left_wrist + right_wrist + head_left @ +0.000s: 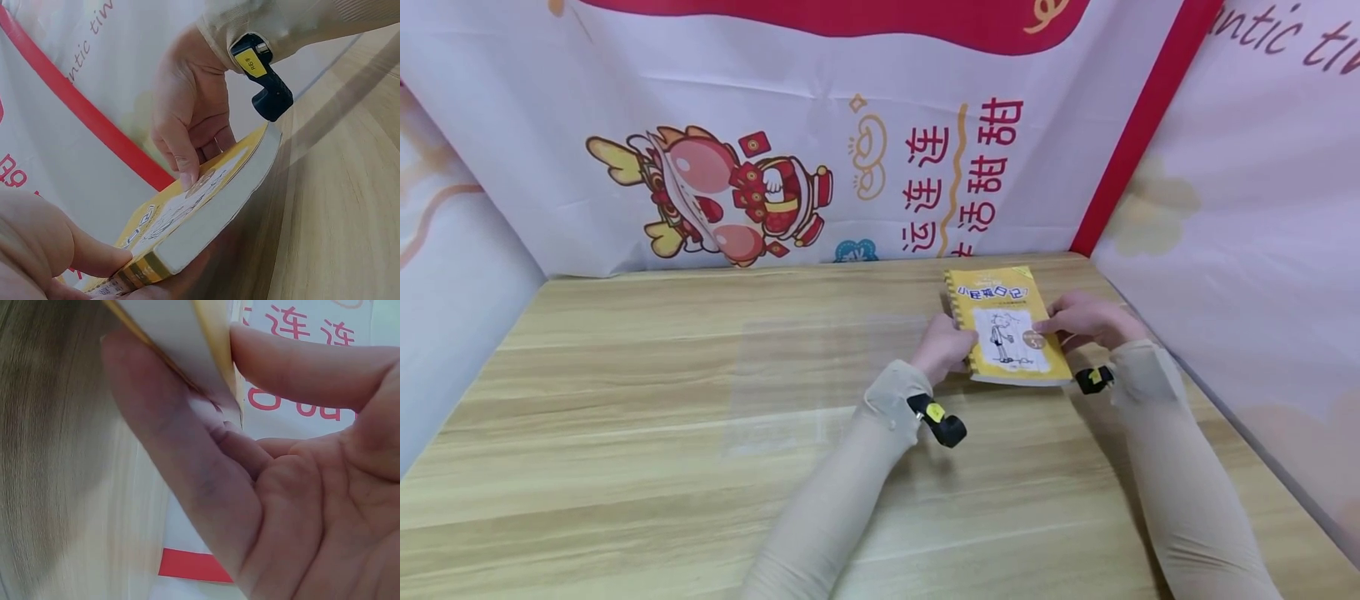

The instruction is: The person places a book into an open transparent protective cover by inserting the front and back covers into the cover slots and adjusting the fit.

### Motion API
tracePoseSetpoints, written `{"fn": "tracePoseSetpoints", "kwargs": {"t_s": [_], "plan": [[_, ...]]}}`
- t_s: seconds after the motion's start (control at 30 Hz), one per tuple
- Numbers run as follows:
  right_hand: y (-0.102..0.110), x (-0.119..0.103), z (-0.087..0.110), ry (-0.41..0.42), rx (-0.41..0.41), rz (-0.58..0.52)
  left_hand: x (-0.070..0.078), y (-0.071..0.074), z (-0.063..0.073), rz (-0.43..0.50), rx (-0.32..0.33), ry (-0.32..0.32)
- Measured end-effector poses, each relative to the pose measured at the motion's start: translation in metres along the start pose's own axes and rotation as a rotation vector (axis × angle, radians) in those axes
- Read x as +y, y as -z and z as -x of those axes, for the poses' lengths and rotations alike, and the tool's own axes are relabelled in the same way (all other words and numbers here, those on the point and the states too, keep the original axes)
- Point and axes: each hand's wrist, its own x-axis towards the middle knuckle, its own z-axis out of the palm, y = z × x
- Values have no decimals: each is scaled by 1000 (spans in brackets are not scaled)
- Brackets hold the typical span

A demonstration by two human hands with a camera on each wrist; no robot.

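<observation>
Left hand (pixel 944 346): I am pinching the yellow book (pixel 1009 333) by its spine side, thumb on top.
Right hand (pixel 1093 322): I am gripping its opposite edge between thumb and fingers.

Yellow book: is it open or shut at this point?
Shut. The yellow book's front cover lies flat over the pages, which form one compact block in the left wrist view.

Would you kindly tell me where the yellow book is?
In the head view, the yellow book is right of centre, held between the left hand and right hand, over the table.
</observation>
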Motion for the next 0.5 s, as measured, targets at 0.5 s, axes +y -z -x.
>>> {"fn": "tracePoseSetpoints", "kwargs": {"t_s": [0.5], "plan": [[-7,-5,-1,18,-21,9,-1,15,5,-42,-16,1]]}}
